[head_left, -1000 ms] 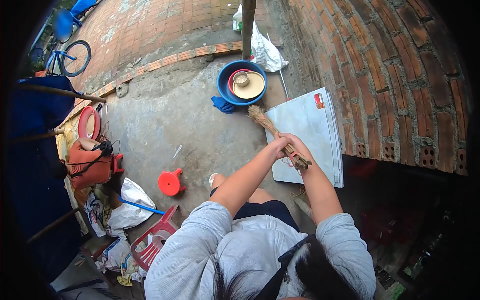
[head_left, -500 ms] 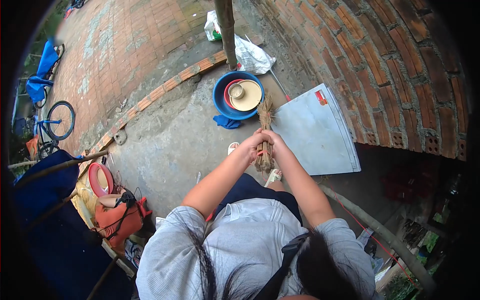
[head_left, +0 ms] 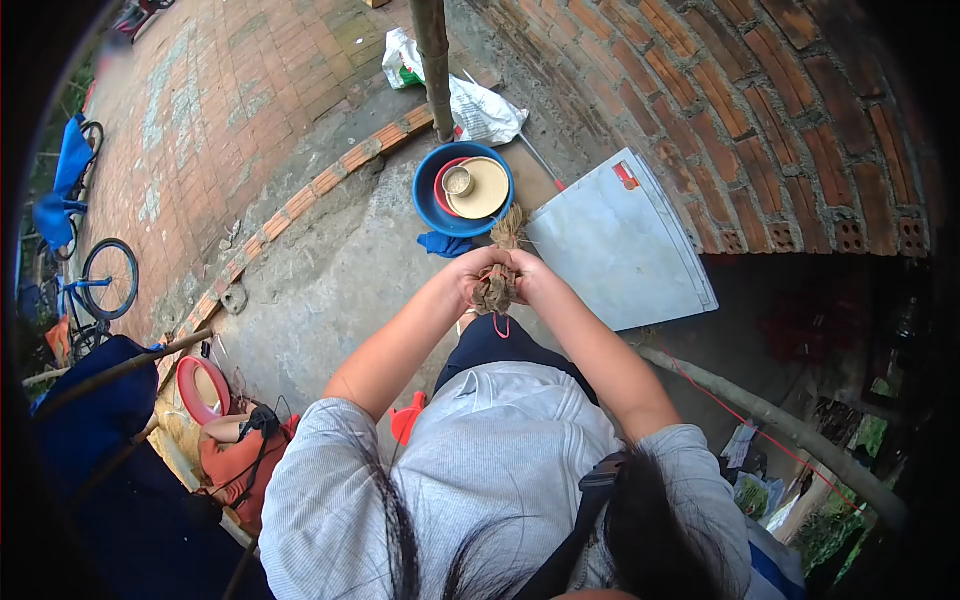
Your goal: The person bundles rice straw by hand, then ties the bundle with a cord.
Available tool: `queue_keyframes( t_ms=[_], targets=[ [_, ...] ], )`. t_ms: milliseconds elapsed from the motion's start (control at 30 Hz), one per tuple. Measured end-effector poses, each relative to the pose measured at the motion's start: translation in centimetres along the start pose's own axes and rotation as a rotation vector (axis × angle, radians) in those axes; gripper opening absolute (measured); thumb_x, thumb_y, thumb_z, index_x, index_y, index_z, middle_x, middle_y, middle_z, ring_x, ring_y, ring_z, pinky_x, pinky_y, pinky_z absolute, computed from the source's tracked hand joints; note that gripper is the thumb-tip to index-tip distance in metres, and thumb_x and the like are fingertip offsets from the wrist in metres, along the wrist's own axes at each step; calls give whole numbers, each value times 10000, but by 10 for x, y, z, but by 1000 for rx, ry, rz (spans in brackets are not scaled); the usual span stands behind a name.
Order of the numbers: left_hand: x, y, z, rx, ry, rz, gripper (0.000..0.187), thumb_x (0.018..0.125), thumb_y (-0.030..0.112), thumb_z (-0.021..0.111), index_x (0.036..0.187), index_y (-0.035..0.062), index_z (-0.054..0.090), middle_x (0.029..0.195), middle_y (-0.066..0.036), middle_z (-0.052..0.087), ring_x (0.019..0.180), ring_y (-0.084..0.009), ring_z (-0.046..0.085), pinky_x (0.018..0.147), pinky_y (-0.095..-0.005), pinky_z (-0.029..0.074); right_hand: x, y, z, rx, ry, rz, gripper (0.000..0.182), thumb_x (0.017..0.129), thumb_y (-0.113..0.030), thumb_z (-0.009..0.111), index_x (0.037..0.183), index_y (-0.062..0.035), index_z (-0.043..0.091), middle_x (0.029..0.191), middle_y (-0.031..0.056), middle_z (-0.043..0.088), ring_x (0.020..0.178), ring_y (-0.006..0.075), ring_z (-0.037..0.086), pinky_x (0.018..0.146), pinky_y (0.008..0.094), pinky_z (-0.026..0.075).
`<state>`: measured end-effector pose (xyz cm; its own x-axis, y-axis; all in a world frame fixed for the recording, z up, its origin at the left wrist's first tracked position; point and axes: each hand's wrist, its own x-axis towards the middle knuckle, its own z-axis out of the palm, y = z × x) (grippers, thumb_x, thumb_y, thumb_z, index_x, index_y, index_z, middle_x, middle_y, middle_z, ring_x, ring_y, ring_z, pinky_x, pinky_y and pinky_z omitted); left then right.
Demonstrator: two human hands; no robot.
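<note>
A short bundle of dry brown stalks (head_left: 495,290) is gripped between both my hands, in front of my body. My left hand (head_left: 478,272) wraps round it from the left side, and my right hand (head_left: 527,272) closes on it from the right. The cut ends of the stalks point up toward me, with a pink-red tie loop hanging near them. Its frayed straw end (head_left: 510,230) points away, close to a blue basin (head_left: 424,205). Inside the basin are a red bowl, a round tan lid (head_left: 488,190) and a small metal cup (head_left: 458,182).
White boards (head_left: 620,250) lie on the ground at the right, beside a brick wall (head_left: 740,110). A bamboo pole (head_left: 432,60) stands behind the basin. A blue cloth (head_left: 443,244) lies before it. Another person's orange clothing (head_left: 240,465) shows at lower left, near a pink basin (head_left: 183,385).
Both my hands, still round the bundle, have moved left and closer to my body. The bundle has tipped so its cut ends face up more. The camera view has shifted slightly.
</note>
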<state>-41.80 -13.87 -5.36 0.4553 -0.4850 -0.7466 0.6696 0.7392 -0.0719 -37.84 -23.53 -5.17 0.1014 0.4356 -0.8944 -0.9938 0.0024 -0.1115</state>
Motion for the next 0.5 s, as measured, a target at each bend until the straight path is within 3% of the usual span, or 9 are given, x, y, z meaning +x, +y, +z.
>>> queue_keyframes(
  t_ms=[100,167,200,300,367,500],
  targets=[
    [-12,-14,-6,22,11,26,221,657,-61,490,828,66,433,709,-122,492,556,-234,553,434,-326,520,1,18,-2,-4,45,-80,250,802,-132,329,902,48,470,913,193,539,810,285,571,716,426,495],
    [-26,-34,-7,60,37,67,121,679,-25,492,771,34,439,687,-109,496,552,-213,551,447,-291,526,-7,33,-6,-40,-87,-55,251,806,-128,323,904,54,465,913,196,538,827,292,565,721,435,492],
    [-33,-48,-8,85,24,162,81,704,6,496,765,32,450,715,-102,503,587,-210,555,466,-272,527,-13,41,-10,-45,-133,-47,249,815,-140,323,892,54,460,923,196,529,827,290,563,713,419,499],
    [-52,-84,-13,3,-49,200,69,726,35,518,763,36,459,733,-93,507,611,-199,557,485,-259,531,-42,70,-16,-44,-89,-122,239,827,-154,322,888,30,461,931,183,524,825,282,564,692,397,510],
    [-58,-106,-21,-5,-75,255,103,743,49,537,809,58,458,726,-74,505,600,-177,555,517,-243,537,12,80,-50,-30,-264,-15,168,823,-138,328,861,-62,473,904,140,523,760,250,561,629,367,523],
    [-85,-158,-23,-8,-46,386,327,733,11,518,1026,105,406,859,-81,494,646,-182,557,510,-259,532,-39,116,-52,-120,-338,-44,157,838,-166,345,863,-73,470,901,132,522,745,238,555,621,378,511]
  ],
)
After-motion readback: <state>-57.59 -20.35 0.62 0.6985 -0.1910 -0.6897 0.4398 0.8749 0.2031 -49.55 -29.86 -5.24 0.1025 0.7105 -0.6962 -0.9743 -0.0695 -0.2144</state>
